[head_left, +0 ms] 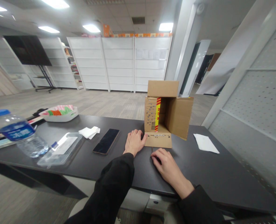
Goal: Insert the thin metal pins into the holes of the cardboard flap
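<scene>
A cardboard box stands on the desk with its opening towards me. Small grey round pieces dot its left flap. A row of them runs along the front flap, which rests low over the desk. My left hand lies palm down at the left of that flap, fingers stretched out, its thumb at the flap's edge. Just in front of the flap, my right hand pinches a thin dark stick-like tool, whose tip points at the flap. Its exact kind is too small to make out.
Left of my hands lie a phone, folded tissues and a clear plastic case. A water bottle and a white basket with coloured packets stand farther left. A white paper lies right. A perforated partition borders the desk.
</scene>
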`<state>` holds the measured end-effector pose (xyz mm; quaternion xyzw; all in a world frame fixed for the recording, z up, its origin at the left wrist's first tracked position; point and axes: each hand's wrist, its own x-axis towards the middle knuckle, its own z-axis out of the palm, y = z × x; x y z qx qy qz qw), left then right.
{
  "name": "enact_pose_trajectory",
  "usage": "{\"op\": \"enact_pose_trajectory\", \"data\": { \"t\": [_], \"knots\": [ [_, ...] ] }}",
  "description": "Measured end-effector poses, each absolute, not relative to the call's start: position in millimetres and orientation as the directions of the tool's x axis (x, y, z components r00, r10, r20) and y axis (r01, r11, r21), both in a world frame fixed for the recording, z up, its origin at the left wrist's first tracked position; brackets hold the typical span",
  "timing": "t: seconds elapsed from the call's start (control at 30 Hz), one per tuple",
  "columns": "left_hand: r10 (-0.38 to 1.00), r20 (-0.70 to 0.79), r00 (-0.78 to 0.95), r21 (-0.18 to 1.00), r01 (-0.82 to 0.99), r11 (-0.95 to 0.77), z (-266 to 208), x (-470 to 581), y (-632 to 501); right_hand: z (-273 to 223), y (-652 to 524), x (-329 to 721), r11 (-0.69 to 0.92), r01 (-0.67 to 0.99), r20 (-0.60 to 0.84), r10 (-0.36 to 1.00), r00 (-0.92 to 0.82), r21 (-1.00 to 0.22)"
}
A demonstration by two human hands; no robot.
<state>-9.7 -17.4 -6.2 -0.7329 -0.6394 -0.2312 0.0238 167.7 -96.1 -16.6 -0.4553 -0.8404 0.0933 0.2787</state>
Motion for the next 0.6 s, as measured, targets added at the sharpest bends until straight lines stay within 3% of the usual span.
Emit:
{"op": "enact_pose_trajectory", "data": {
  "t": [0.6],
  "knots": [
    [0.916, 0.392, 0.080, 0.266, 0.944, -0.197, -7.7, -9.8, -16.5, -0.1, -78.9, 170.4, 0.493, 0.778, 0.431, 0.844, -0.319, -0.389]
  ]
}}
